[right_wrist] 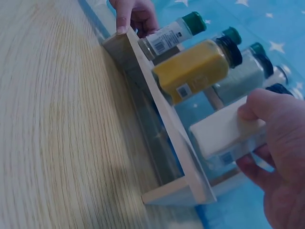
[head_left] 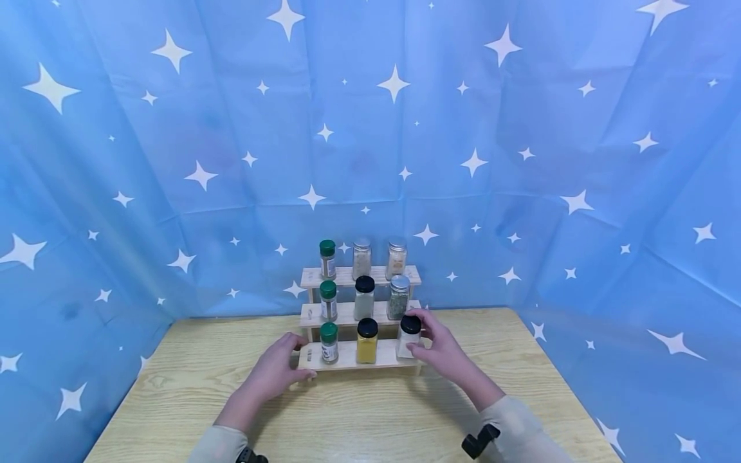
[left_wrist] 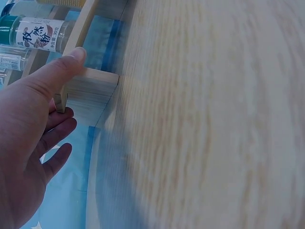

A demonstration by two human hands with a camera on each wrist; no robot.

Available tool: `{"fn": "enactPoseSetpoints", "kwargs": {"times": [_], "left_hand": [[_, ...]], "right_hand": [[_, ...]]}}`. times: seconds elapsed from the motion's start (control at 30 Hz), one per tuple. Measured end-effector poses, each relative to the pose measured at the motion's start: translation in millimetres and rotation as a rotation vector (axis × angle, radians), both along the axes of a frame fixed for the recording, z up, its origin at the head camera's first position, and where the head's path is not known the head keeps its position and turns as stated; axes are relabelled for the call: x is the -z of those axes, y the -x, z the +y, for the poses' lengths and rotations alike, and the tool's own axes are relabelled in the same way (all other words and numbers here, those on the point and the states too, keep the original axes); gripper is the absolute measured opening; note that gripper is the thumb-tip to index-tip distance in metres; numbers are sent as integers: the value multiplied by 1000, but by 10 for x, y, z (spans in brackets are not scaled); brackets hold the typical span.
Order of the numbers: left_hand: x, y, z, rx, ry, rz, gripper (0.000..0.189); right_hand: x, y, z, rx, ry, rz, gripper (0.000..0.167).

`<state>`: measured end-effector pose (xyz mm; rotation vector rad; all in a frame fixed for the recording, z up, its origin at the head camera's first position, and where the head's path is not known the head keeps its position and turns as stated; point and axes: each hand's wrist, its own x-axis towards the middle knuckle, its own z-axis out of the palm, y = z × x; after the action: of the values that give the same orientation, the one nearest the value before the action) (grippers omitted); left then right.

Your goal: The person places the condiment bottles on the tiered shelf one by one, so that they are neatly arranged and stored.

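Note:
A three-step wooden rack (head_left: 347, 364) carries several spice jars. My left hand (head_left: 276, 368) grips the left end of its lowest step, thumb on the front edge and fingers behind, as the left wrist view shows. At the right end of that step, my right hand (head_left: 441, 347) holds a black-capped jar of white powder (right_wrist: 224, 131) between thumb and fingers. The jar stands upright on or just above the step; I cannot tell which. Beside it are a black-capped jar of yellow powder (head_left: 366, 347) and a green-capped jar (head_left: 329, 350) with a printed label.
On the middle step stand a green-capped jar (head_left: 328, 308), a black-capped jar (head_left: 364, 305) and a silver-lidded jar of green flakes (head_left: 398, 305). The top step bears a green-capped jar (head_left: 327, 263) and two silver-lidded jars. Behind the wooden table (head_left: 370, 411) hangs a starry blue cloth (head_left: 359, 161).

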<state>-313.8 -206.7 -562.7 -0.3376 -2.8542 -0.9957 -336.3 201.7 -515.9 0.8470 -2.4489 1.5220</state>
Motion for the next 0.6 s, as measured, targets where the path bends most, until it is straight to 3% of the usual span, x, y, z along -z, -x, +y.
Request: {"fn": "enactPoseSetpoints", "kwargs": {"times": [0.6], "left_hand": [[12,4,5,-5,-2,-15,70]], "right_hand": [[59,-4,-75,-54,-8,-70,64]]}}
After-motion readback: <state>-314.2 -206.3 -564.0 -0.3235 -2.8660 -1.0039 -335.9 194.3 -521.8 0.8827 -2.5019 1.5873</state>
